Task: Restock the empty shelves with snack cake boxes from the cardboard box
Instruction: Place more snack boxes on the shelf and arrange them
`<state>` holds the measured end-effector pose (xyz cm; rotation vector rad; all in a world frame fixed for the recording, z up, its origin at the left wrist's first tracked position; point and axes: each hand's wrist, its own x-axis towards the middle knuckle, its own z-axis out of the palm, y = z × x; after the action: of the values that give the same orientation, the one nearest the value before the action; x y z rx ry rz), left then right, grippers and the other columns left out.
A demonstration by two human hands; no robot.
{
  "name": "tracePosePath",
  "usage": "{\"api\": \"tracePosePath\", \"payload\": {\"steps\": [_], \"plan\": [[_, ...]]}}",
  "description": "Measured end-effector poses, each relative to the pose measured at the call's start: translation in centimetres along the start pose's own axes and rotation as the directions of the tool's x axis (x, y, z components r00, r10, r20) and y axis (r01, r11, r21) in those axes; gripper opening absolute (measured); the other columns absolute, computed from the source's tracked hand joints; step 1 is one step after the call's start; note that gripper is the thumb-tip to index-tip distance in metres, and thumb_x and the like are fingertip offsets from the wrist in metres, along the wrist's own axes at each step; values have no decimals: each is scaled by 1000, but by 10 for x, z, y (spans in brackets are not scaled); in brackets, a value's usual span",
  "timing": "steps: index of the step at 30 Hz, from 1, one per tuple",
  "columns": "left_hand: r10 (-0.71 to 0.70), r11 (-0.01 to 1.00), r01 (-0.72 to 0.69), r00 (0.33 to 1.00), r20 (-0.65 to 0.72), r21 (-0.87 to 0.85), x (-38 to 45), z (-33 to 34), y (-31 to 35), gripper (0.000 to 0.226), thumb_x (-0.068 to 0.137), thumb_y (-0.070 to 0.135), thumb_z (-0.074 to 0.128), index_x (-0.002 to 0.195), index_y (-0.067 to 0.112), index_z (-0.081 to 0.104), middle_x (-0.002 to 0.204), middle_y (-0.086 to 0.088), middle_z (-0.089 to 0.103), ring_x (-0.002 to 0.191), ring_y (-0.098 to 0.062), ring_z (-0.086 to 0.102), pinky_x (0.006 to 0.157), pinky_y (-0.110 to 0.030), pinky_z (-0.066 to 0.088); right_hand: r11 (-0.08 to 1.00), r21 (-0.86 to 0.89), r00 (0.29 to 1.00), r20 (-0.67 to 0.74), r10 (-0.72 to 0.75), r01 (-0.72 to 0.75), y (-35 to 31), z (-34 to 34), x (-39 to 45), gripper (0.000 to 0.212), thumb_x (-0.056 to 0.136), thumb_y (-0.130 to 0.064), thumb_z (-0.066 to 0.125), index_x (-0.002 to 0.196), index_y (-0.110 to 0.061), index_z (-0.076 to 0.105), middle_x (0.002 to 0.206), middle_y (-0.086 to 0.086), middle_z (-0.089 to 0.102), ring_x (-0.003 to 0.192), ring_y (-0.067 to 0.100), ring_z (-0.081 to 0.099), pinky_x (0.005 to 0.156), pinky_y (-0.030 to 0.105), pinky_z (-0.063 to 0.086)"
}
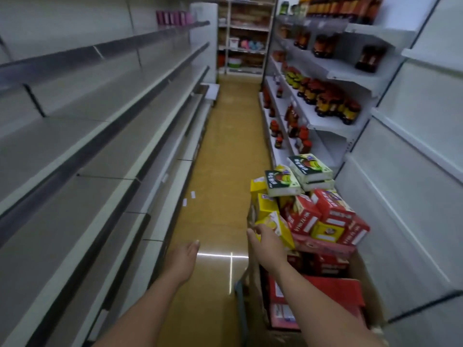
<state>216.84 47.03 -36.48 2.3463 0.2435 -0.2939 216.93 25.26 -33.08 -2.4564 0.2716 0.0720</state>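
At the bottom of the frame two bare forearms reach forward into a narrow shop aisle. The left hand (184,256), just left of centre, hangs over the glossy yellow floor (220,151) with its fingers straight and together, holding nothing. The right hand (265,242), right of centre, has its fingers curled over the near edge of a yellow snack cake box (278,225) that tilts at the left side of a heap. That heap fills a cardboard box (360,274) in the lower right of the frame, standing on the floor close against the right-hand shelving; a red flap or carton lies across its near end. In the heap, red boxes (330,209) lie jumbled at all angles, more yellow boxes (263,199) stand at the left, and green-and-white boxes (309,167) are stacked on top at the far side. Two small white slips (189,198) lie on the floor left of the heap. Along the whole left side of the frame run the bare grey shelves (82,126), tier over tier. Farther off on the right, white shelves carry dark bottles with red caps (330,101). At the upper left, a few pink packs (172,18) sit on the top tier. At the aisle's far end stands another rack (246,36), its goods too blurred to tell.
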Motion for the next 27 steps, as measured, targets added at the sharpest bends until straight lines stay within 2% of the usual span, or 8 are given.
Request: {"api": "tracePosePath", "payload": {"steps": [3,6,10,14,17,22,27], "plan": [[60,998,-60,997,57,9,-2,24,18,51,100,47,32,134,17,54,132,-7,58,120,-26,54,95,-32,44,996,2,993,-79,90,-90,29,-21,-6,38,96,-46,43,116,-18,59,111,4,66,106,25,62,83,35,49],[67,998,-68,991,117,8,-7,49,32,53,99,49,34,138,16,50,137,-7,54,124,-25,51,99,-34,42,987,-43,984,-91,154,-158,60,-37,-12,33,97,-46,43,102,-17,57,98,3,65,92,25,62,75,38,49],[76,996,-82,987,141,38,-18,81,44,49,98,44,42,140,17,45,141,-3,50,127,-22,49,99,-31,41,972,-111,978,-31,205,-208,101,-52,-19,30,94,-43,51,107,-17,57,106,2,65,98,23,60,84,38,48],[73,996,-81,980,186,34,-31,118,54,55,92,33,58,142,20,41,144,-1,46,127,-20,49,100,-35,45,941,-239,952,132,275,-239,138,-55,-24,52,87,-52,58,129,-22,50,130,0,56,123,23,48,98,39,42],[82,995,-92,974,212,36,-41,147,67,68,84,27,69,144,24,36,144,1,44,126,-19,49,96,-37,48,919,-354,937,227,266,-175,158,-55,-30,67,84,-56,61,139,-25,41,139,0,47,131,24,39,107,41,32],[107,975,-151,964,245,166,-50,184,84,80,81,34,71,148,23,27,147,3,34,128,-16,45,96,-38,49,890,-456,928,321,187,-21,173,-55,-30,77,81,-56,64,144,-26,33,144,1,38,137,24,29,116,49,13],[60,946,-149,953,296,289,-48,204,90,95,79,29,73,152,22,13,155,-3,14,144,-23,17,112,-43,34,862,-495,918,384,101,112,182,-51,-26,83,79,-51,68,146,-25,27,146,3,35,137,26,27,116,52,5]]}}
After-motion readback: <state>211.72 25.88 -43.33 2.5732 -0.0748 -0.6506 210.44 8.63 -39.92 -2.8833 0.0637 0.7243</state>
